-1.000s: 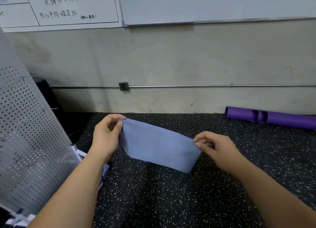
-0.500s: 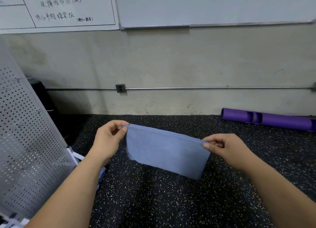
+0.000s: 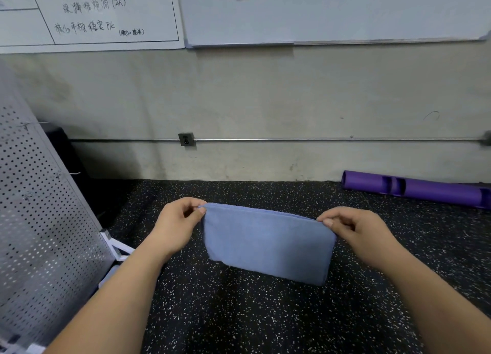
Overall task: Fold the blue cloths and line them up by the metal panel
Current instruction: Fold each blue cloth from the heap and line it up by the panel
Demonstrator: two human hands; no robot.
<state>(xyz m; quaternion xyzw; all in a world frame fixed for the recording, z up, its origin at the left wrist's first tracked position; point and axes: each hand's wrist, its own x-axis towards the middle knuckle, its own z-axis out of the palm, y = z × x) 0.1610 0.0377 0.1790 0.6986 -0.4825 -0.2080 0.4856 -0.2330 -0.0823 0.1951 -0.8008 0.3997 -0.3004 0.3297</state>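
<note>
A folded blue cloth (image 3: 268,244) hangs in the air above the black speckled floor, stretched between both hands. My left hand (image 3: 175,226) pinches its upper left corner and my right hand (image 3: 358,231) pinches its upper right corner. The cloth's lower edge dangles free, tilted down to the right. The perforated metal panel (image 3: 37,220) leans at the far left. A sliver of another blue cloth (image 3: 107,278) shows at the panel's foot, mostly hidden by my left forearm.
A purple foam roller (image 3: 414,189) lies by the wall at the right. A white frame piece (image 3: 117,244) sits at the panel's base. The concrete wall with a conduit pipe (image 3: 318,139) and whiteboards stands behind the speckled floor (image 3: 239,313).
Both hands have moved the cloth a little to the right and away from the panel, and the cloth hangs more level.
</note>
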